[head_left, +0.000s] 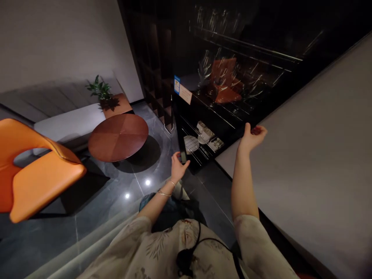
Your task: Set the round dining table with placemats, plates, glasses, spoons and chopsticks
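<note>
A dark glass-fronted cabinet (186, 112) stands ahead of me, with wire racks behind its glass. My left hand (178, 168) is at the cabinet's lower left corner, thumb and fingers apart. Between them shows a small greenish rectangle (183, 156); I cannot tell whether it belongs to the cabinet. To the right, my right hand (251, 137) is raised beside the cabinet's right edge, fingers loosely bent and thumb apart, with nothing visible in it. On the low rack lie a white plate (191, 143) and white containers (215, 144). Stemmed glasses (205, 66) show faintly higher up.
An orange chair (46, 182) stands at left, near a round wooden table (119, 137). Behind are a pale bench (69, 122) and a potted plant (101, 91). A light wall (316, 162) runs along my right. Labels (183, 91) are stuck on the cabinet.
</note>
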Available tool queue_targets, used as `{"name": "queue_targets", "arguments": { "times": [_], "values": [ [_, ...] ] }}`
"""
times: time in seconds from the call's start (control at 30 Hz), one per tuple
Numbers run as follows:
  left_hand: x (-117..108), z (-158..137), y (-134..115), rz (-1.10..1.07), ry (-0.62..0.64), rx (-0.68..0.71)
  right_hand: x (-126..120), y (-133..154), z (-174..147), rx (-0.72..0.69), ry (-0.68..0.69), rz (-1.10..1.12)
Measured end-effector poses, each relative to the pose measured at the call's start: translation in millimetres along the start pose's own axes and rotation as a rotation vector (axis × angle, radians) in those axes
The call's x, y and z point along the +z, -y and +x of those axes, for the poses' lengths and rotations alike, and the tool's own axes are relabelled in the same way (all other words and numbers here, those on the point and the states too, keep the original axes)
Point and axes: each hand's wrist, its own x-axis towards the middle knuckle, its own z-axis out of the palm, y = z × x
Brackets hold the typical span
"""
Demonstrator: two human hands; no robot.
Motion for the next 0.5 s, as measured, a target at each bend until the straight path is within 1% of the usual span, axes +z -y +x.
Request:
{"name": "queue_targets", "arguments": {
  "times": [0.07,0.13,0.2,0.23,0.3,0.33,0.37,0.4,0.43,0.47,0.5],
  "values": [
    [16.2,-1.9,-5.8,-0.048,0.097,0.005,0.6,3.6,-3.1,0.012,0.022,0.025],
    [20.7,-1.6,-11.3,-0.079,0.152,0.005,-1.4,12.2,-15.3,0.022,0.038,0.047],
    [15.5,-1.4,-20.9,-0.094,0.128,0.031,-7.5,27.0,-41.8,0.021,0.061,0.068],
    [10.2,-2.1,-27.8,-0.102,0.102,0.066,-12.2,36.9,-60.6,0.013,0.084,0.08],
    [-4.2,-5.7,-44.5,-0.106,0.071,0.177,-23.7,60.4,-104.8,-0.031,0.183,0.129],
    [-12.6,-8.1,-53.2,-0.096,0.062,0.242,-29.9,73.0,-127.1,-0.07,0.268,0.176],
    [-21.6,-10.1,-61.1,-0.071,0.047,0.298,-35.9,85.0,-147.1,-0.125,0.398,0.242],
    [-31.3,-11.2,-67.5,-0.032,0.005,0.333,-41.4,95.5,-163.4,-0.191,0.549,0.31],
    [-41.9,-10.7,-72.1,0.018,-0.073,0.34,-46.1,103.6,-174.8,-0.252,0.694,0.373],
    [-53.6,-8.1,-74.4,0.073,-0.188,0.318,-49.6,108.8,-180.9,-0.299,0.814,0.421],
    [-66.9,-3.3,-74.7,0.125,-0.326,0.273,-51.8,110.7,-181.6,-0.327,0.896,0.449]
  ]
}}
